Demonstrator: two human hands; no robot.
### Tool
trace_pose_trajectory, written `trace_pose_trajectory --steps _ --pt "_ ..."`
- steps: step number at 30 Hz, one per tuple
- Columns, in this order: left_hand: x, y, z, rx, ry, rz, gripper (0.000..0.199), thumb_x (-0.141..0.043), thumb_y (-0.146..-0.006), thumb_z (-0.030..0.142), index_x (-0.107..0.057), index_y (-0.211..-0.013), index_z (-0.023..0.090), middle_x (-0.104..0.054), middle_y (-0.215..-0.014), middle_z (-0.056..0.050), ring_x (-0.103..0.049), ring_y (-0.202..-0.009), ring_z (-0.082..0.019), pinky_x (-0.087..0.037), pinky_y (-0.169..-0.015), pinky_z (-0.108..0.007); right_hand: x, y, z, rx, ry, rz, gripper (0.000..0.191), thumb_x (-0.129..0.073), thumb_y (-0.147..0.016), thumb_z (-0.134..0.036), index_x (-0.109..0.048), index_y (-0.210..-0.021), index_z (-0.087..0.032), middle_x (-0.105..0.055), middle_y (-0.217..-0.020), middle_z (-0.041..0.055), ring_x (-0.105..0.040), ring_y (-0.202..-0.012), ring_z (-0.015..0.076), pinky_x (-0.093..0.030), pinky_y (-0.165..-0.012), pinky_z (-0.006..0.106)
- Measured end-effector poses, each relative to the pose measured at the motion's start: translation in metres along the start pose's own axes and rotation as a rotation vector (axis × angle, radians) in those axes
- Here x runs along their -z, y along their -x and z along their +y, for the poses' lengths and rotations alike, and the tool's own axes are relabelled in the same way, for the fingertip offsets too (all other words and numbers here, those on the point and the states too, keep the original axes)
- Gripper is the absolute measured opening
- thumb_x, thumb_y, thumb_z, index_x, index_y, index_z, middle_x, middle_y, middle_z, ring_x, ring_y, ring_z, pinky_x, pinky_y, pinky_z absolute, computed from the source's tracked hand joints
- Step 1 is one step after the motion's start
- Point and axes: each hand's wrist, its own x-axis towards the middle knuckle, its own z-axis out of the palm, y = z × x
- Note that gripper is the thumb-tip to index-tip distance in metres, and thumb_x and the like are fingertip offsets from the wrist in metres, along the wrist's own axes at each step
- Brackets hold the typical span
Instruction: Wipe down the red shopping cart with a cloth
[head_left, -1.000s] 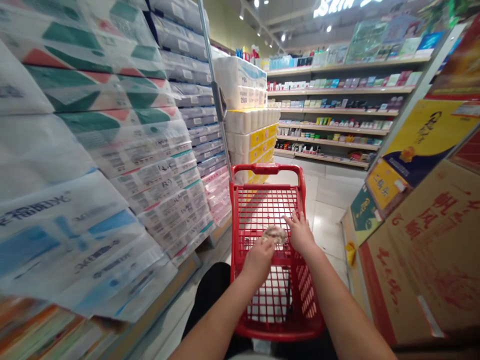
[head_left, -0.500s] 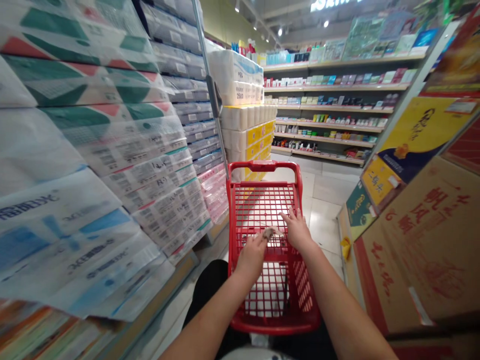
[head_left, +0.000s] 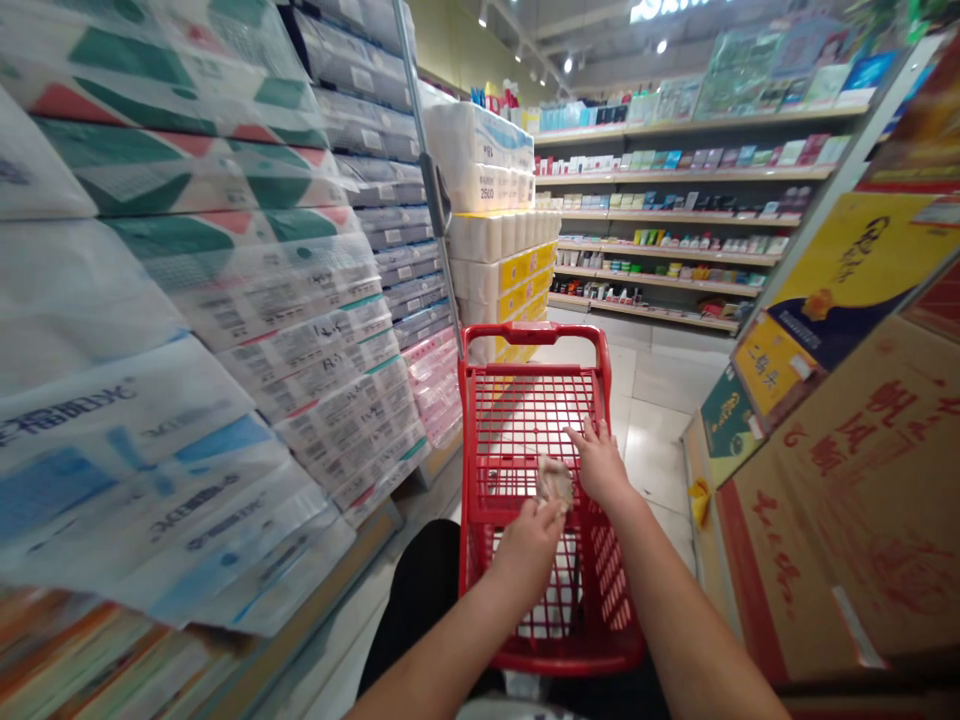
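Observation:
A red plastic shopping basket point(head_left: 551, 655) with a grid floor stands in front of me, its handle upright at the far end. My left hand point(head_left: 531, 545) is closed on a crumpled, stained whitish wipe point(head_left: 554, 484) that sticks up beyond the fingertips, over the basket's middle. At the basket's right side is my right hand point(head_left: 602, 465), fingers spread and stretched forward, with nothing in it. Whether its palm touches the rim, I cannot tell.
Packs of tissue paper point(head_left: 300, 340) rise in stacks on the left. Beside the basket's far end leans a grey metal pole point(head_left: 433, 190). Cardboard cartons point(head_left: 862, 480) line the right side. Shelves of small boxes point(head_left: 675, 215) stand at the back, beyond the tiled floor point(head_left: 652, 440).
My left hand has moved slightly right and toward me, and more of the wipe shows upright above the fingers. My right hand keeps nearly the same place on the basket's right side.

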Motion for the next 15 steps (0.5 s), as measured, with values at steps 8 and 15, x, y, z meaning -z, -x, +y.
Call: trace_pose_trajectory --steps 8,15 --pt "0.01 -0.01 -0.017 0.177 -0.028 0.116 0.059 -0.052 -0.074 0.0 -0.056 -0.13 0.018 -0.053 -0.139 -0.008 -0.051 -0.115 -0.024 -0.046 -0.102 -0.04 0.002 0.001 -0.001 0.007 -0.007 -0.011 0.085 -0.05 -0.071 0.008 -0.035 -0.147 -0.029 -0.019 -0.159 0.0113 -0.008 -0.146 0.0371 -0.021 -0.113 0.051" --pt "0.008 -0.018 -0.017 -0.008 0.144 0.214 0.053 -0.041 -0.084 0.002 -0.056 -0.13 0.023 -0.049 -0.143 -0.003 -0.049 -0.123 -0.02 -0.044 -0.105 -0.037 0.0 0.0 0.0 0.01 -0.007 0.005 0.083 -0.051 -0.073 0.004 -0.036 -0.147 -0.03 -0.021 -0.158 0.0094 -0.01 -0.145 0.0361 -0.022 -0.112 0.05"
